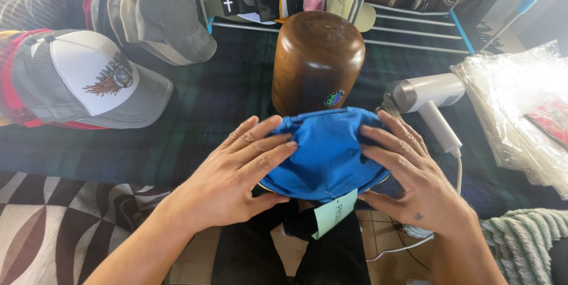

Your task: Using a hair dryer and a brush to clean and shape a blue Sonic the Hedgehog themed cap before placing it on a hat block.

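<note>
A pale green rectangular paper tag [335, 214] hangs from the near rim of the bright blue cloth cap [325, 155], which lies at the near edge of the dark green plaid-covered table [201, 113]. The left hand [236, 172] and right hand [408, 172] lie flat on its two sides, fingers spread and pressing the cloth, not closed around it. Just behind stands a rounded brown wooden hat block [318, 60] bearing a small round sticker. A silver hair dryer [426, 98] lies right; crinkled clear plastic bags [520, 107] sit at the right edge.

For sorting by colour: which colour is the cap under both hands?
Bright blue cap, seen best in the head view.
</note>
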